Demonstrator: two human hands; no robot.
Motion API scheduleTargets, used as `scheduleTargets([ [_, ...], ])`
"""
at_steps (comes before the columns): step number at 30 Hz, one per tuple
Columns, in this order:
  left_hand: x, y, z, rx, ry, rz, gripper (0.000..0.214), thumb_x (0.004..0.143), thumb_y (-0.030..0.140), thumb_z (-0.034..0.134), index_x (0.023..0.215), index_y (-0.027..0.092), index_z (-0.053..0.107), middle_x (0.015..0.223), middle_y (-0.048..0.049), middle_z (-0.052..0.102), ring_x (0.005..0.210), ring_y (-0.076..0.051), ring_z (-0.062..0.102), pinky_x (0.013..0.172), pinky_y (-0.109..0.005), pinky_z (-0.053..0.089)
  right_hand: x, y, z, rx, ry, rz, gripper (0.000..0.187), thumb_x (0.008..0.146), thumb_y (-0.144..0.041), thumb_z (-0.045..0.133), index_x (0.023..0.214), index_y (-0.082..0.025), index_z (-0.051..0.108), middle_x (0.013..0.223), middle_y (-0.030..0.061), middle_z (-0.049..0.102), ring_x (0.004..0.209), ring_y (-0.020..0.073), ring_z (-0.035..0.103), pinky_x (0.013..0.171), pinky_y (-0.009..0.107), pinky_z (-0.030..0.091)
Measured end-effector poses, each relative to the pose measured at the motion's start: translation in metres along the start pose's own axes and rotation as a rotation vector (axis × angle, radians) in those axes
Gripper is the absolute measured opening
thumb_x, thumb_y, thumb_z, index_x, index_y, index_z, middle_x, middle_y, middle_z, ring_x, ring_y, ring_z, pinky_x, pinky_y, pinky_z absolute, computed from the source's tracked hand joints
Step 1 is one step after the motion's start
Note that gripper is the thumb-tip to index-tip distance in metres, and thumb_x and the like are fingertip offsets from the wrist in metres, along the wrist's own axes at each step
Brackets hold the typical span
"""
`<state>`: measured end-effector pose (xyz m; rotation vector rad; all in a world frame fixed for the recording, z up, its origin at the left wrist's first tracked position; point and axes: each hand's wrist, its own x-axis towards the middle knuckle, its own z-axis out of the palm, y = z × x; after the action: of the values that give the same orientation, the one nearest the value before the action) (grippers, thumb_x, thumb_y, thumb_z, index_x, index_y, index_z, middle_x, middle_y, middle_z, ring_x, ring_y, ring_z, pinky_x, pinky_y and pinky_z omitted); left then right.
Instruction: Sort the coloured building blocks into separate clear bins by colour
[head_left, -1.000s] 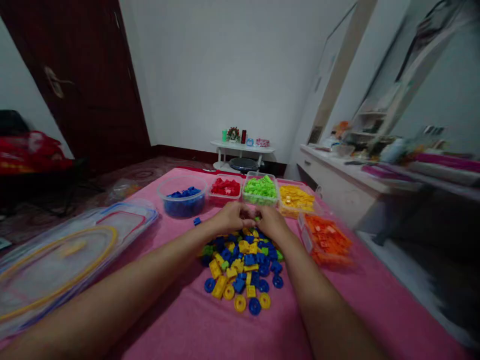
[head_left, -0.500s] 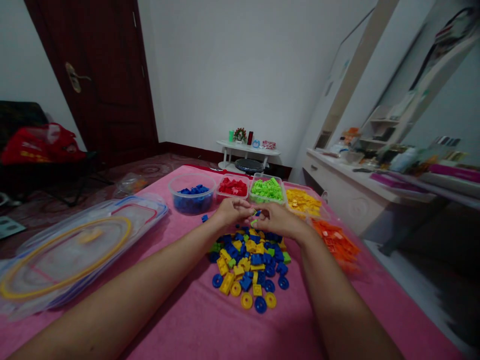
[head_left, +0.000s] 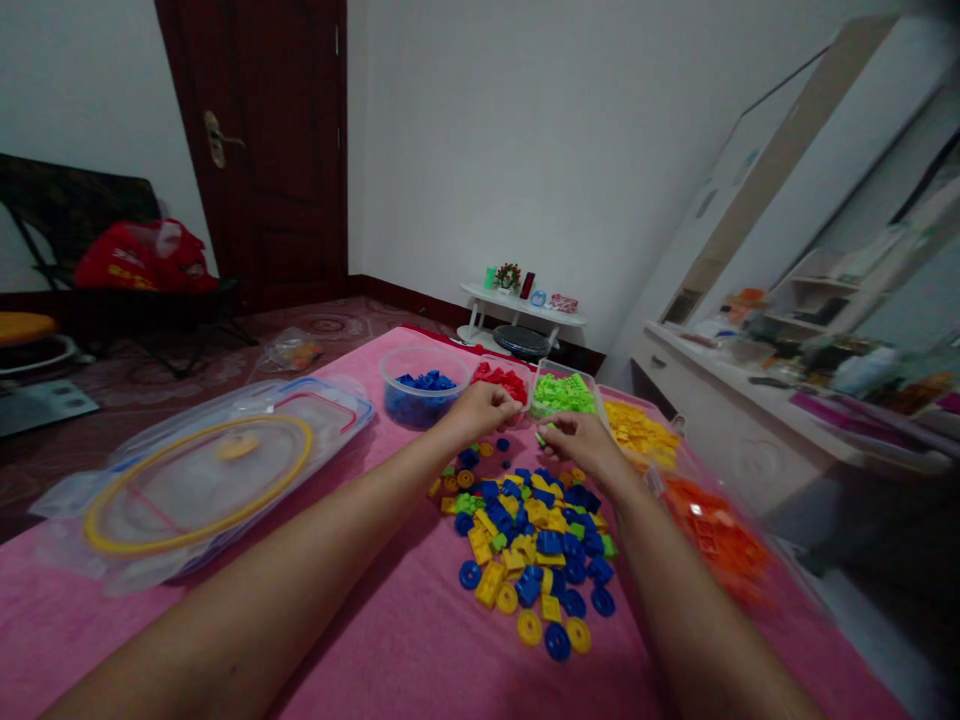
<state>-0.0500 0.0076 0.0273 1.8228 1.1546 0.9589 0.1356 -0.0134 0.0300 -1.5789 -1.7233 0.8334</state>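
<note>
My left hand (head_left: 486,410) is closed, fingertips together, in front of the red-brick container (head_left: 526,408). Whatever it may pinch is too small to make out. My right hand (head_left: 581,442) is closed on a small green toy brick (head_left: 546,434) between thumb and fingers, just in front of the green-brick container (head_left: 534,402). Below both hands, a mixed pile of yellow, blue and green bricks (head_left: 536,515) and wheel pieces spreads over the pink cloth (head_left: 390,620). A few loose blue and yellow pieces (head_left: 487,450) lie near my left wrist.
A round tub (head_left: 385,395) of blue bricks stands left of the red ones. Yellow bricks (head_left: 637,430) and orange bricks (head_left: 716,530) sit in containers to the right. Stacked plastic lids (head_left: 187,535) lie at the left. A dresser (head_left: 705,400) is beyond the right edge.
My hands have moved apart: the left towards the red container, the right staying with a green brick. The view has turned slightly left, so the scene sits further right.
</note>
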Motion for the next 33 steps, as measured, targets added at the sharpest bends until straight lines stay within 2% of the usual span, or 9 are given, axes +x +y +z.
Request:
scheduleTargets([
  [4, -0.005, 0.009, -0.02, 0.544, -0.025, 0.042, 0.015, 0.073, 0.024, 0.06, 0.078, 0.016, 0.072, 0.074, -0.0051, 0.07, 0.068, -0.016, 0.063, 0.059, -0.022, 0.045, 0.042, 0.001, -0.025, -0.192, 0.217, 0.007, 0.018, 0.073, -0.026, 0.063, 0.083, -0.012, 0.068, 0.063, 0.0064, 0.066, 0.063, 0.0195, 0.065, 0.061, 0.029, 0.053],
  [8, -0.018, 0.024, -0.024, 0.938, -0.103, -0.041, 0.023, 0.07, 0.024, 0.065, 0.091, 0.02, 0.073, 0.098, -0.0108, 0.071, 0.092, -0.025, 0.065, 0.074, -0.029, 0.049, 0.062, -0.004, -0.042, -0.465, 0.547, -0.061, 0.047, 0.071, -0.035, 0.067, 0.113, -0.013, 0.062, 0.107, 0.0161, 0.064, 0.104, 0.0287, 0.059, 0.087, 0.039, 0.047],
  [10, -0.022, 0.029, -0.023, 1.044, -0.164, -0.076, 0.029, 0.071, 0.028, 0.067, 0.098, 0.018, 0.072, 0.106, -0.014, 0.068, 0.1, -0.029, 0.063, 0.079, -0.034, 0.05, 0.058, -0.007, -0.038, -0.66, 0.644, -0.092, 0.048, 0.074, -0.04, 0.064, 0.117, -0.018, 0.061, 0.116, 0.015, 0.059, 0.107, 0.0285, 0.057, 0.088, 0.039, 0.045],
  [14, -0.023, 0.027, -0.022, 1.115, -0.277, -0.136, 0.04, 0.068, 0.037, 0.071, 0.102, 0.016, 0.07, 0.107, -0.018, 0.067, 0.102, -0.031, 0.062, 0.083, -0.037, 0.05, 0.036, -0.002, -0.009, -0.851, 0.349, -0.033, 0.026, 0.079, -0.041, 0.056, 0.095, -0.026, 0.07, 0.098, 0.0068, 0.068, 0.093, 0.0246, 0.063, 0.076, 0.033, 0.046],
  [17, -0.023, 0.023, -0.023, 1.078, -0.307, -0.142, 0.047, 0.061, 0.043, 0.074, 0.097, 0.013, 0.071, 0.107, -0.0217, 0.066, 0.1, -0.034, 0.062, 0.084, -0.041, 0.049, 0.021, 0.011, 0.011, -0.908, 0.146, 0.013, 0.028, 0.073, -0.039, 0.065, 0.094, -0.023, 0.071, 0.096, 0.0086, 0.069, 0.093, 0.026, 0.063, 0.073, 0.033, 0.045],
  [20, -0.024, 0.023, -0.022, 0.964, -0.265, -0.12, 0.042, 0.051, 0.036, 0.08, 0.085, 0.01, 0.072, 0.101, -0.0248, 0.067, 0.096, -0.039, 0.062, 0.081, -0.044, 0.049, 0.016, 0.018, 0.02, -0.893, 0.126, -0.027, 0.024, 0.074, -0.029, 0.064, 0.095, -0.02, 0.071, 0.099, 0.0111, 0.069, 0.095, 0.0268, 0.063, 0.073, 0.032, 0.045],
  [25, -0.021, 0.019, -0.019, 0.801, -0.256, -0.119, 0.029, 0.035, 0.018, 0.085, 0.058, 0.019, 0.068, 0.075, -0.0123, 0.07, 0.09, -0.034, 0.063, 0.08, -0.036, 0.048, 0.023, 0.008, 0.031, -0.765, 0.026, -0.251, 0.028, 0.075, -0.02, 0.061, 0.101, -0.026, 0.07, 0.104, 0.0034, 0.07, 0.096, 0.0203, 0.062, 0.079, 0.028, 0.044],
  [28, -0.018, 0.01, -0.015, 0.695, -0.245, -0.104, 0.028, 0.037, 0.021, 0.084, 0.062, 0.022, 0.07, 0.071, -0.0083, 0.07, 0.089, -0.029, 0.064, 0.078, -0.03, 0.048, 0.027, 0.005, 0.046, -0.691, -0.089, -0.355, 0.036, 0.071, -0.014, 0.061, 0.105, -0.023, 0.069, 0.104, 0.0052, 0.069, 0.096, 0.0195, 0.062, 0.083, 0.027, 0.043],
  [33, -0.02, 0.006, -0.005, 0.601, -0.199, -0.094, 0.017, 0.045, 0.013, 0.077, 0.056, 0.021, 0.067, 0.065, -0.0086, 0.067, 0.089, -0.03, 0.064, 0.079, -0.032, 0.049, 0.022, 0.008, 0.057, -0.692, -0.084, -0.322, 0.026, 0.07, -0.014, 0.062, 0.093, -0.018, 0.072, 0.095, 0.0095, 0.07, 0.093, 0.022, 0.062, 0.081, 0.029, 0.043],
])
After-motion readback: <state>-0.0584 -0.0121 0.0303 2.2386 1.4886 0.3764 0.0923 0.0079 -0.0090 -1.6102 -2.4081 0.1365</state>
